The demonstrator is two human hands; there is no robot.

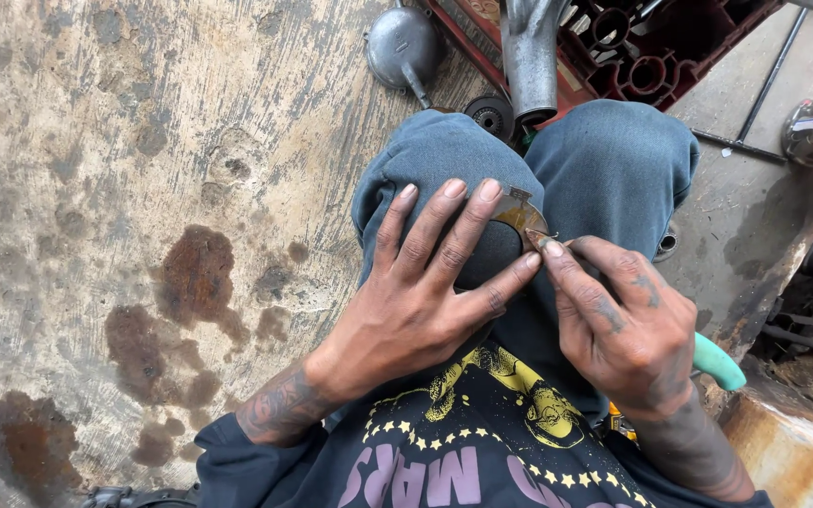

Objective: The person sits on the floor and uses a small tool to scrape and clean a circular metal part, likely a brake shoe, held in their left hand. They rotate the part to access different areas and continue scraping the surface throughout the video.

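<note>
Stained concrete floor [96, 188] fills the left of the view, blotched with dark oil patches. At the far edge stands a red crate [651, 47] of metal parts, with a grey metal pipe [529, 56] and a round grey oil can [402, 42] to its left. The person's knees in blue jeans [604, 150] occupy the centre. The left hand [421, 296] lies spread flat, fingers pointing far-right, pressing a dark flat disc-like piece [491, 254] onto the left knee. A small thin metal part [519, 212], tarnished yellow, rests at the disc's far-right edge under the fingertips; its long axis cannot be told. The right hand [628, 325] pinches a fine pointed tool, aimed far-left at this part, with a green handle [719, 362] projecting behind the hand, near-right.
</note>
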